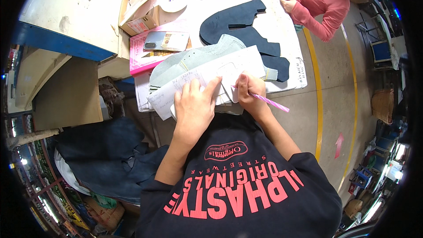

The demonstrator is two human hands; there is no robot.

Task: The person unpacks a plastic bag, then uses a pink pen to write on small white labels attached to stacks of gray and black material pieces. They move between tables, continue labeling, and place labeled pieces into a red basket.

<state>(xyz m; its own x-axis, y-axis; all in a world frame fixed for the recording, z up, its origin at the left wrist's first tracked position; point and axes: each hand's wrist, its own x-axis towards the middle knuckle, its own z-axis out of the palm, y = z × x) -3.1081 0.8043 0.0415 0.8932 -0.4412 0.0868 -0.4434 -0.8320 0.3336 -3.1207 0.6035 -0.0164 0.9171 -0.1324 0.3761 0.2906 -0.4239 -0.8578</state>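
Across the near edge of the white table lies a white paper sheet (249, 61) with handwriting on its left part. My left hand (194, 110) presses down on it with fingers outstretched. In my right hand (253, 92) is a pink-and-white striped pen (275, 102), its tip end near the paper and largely hidden by my fingers. A smaller white piece (227, 90) with a rounded edge shows between my hands. Beneath the sheet, light grey cut pieces (169, 68) stick out on the far side.
Dark cut pieces (227, 20) lie farther back on the table (291, 44). A phone (165, 41) rests on a pink box (139, 57), near an open carton (145, 22). At the far right a person in a pink top (324, 4) touches a dark piece. Dark material (110, 154) is heaped lower left.
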